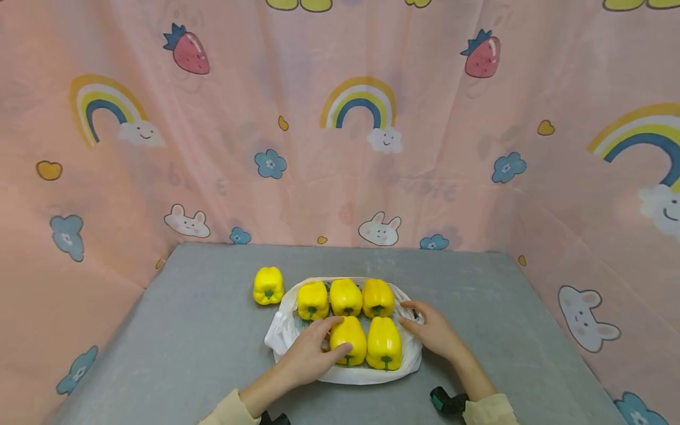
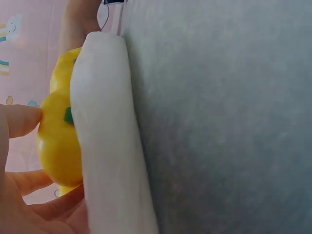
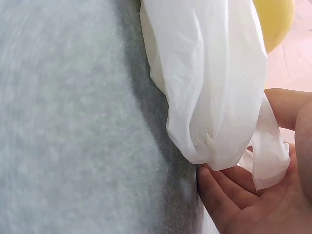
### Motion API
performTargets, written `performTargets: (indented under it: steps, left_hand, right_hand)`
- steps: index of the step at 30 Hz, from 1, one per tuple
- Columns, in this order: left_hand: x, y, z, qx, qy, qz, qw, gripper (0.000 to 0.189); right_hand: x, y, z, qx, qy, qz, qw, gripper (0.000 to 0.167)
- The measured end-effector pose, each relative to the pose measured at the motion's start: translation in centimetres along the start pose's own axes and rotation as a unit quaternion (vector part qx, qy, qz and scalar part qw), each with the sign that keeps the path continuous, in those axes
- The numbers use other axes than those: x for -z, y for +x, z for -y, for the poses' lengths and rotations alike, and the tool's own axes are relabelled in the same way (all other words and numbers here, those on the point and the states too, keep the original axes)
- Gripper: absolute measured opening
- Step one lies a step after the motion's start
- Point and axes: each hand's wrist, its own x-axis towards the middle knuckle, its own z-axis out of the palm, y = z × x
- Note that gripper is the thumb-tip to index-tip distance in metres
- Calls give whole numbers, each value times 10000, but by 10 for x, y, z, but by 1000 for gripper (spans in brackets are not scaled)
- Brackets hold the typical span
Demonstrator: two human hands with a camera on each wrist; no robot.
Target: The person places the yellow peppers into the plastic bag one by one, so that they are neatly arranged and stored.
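Note:
A white plastic bag [image 1: 284, 330] lies spread open around a shallow oval shape, with yellow bell peppers inside: three in a back row [image 1: 345, 296] and two in front. My left hand [image 1: 308, 354] holds the front left bell pepper [image 1: 347, 341], thumb on its near side and fingers on its left. The left wrist view shows thumb and fingers on either side of that pepper, behind the bag's pale rim [image 2: 107, 122]. At the bag's right edge is my right hand [image 1: 435, 330], thumb and fingers spread apart. A loose bag handle [image 3: 270, 151] hangs between them, and the fingertips touch the bag's side.
One more yellow bell pepper [image 1: 268, 286] stands outside the bag, at its back left. Everything rests on a grey tabletop [image 1: 186, 330]. A pink printed curtain [image 1: 239, 118] surrounds the back and sides. Dark camera straps [image 1: 448, 402] sit at the wrists.

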Motion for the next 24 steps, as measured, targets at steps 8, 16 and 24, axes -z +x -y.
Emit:
performTargets:
  steps: [8, 16, 24]
  left_hand:
    - [17, -1, -3, -134, 137, 12, 9998, 58]
    - [37, -2, -4, -439, 458, -411, 9971, 43]
    - [58, -5, -1, -1026, 561, -973, 9884, 28]
  right_hand:
    - [1, 0, 0, -26, 52, 23, 10000, 52]
    - [1, 0, 1, -27, 55, 36, 10000, 52]
    - [1, 0, 1, 2, 95, 73, 9999, 52]
